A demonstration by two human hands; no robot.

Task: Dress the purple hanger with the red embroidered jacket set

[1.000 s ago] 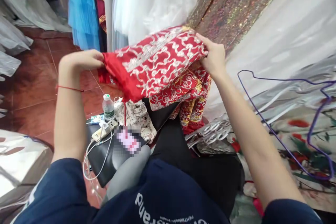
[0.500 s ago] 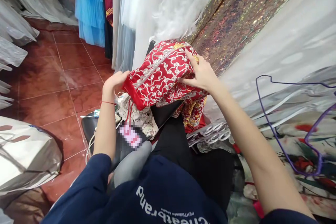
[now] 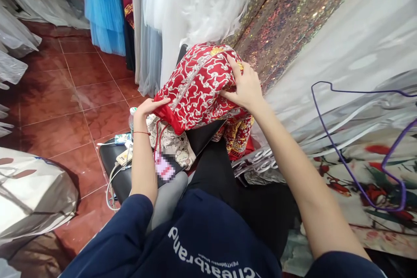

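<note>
A red garment [image 3: 198, 84] with silver and gold embroidery lies across my lap and a black seat in front of me. At its plain red edge, my left hand [image 3: 150, 106] grips the cloth, with the fingertips partly hidden by it. My right hand [image 3: 245, 84] holds the upper right part, thumb and fingers on either side of a fold. More of the garment hangs down by my right knee, with gold trim. Under the left edge sits a cream drawstring pouch [image 3: 177, 147] with red cords.
On the black seat [image 3: 112, 156] to my left lie a white cable, a power bank [image 3: 124, 157] and a bottle [image 3: 132, 117]. A white bag [image 3: 32, 191] stands on the red tiles. Dresses hang ahead and to the right, near a purple hanger [image 3: 325, 126].
My left hand has shifted slightly to the right and down along the garment's red edge, its index finger now over the cloth. More of the items beside my left forearm show.
</note>
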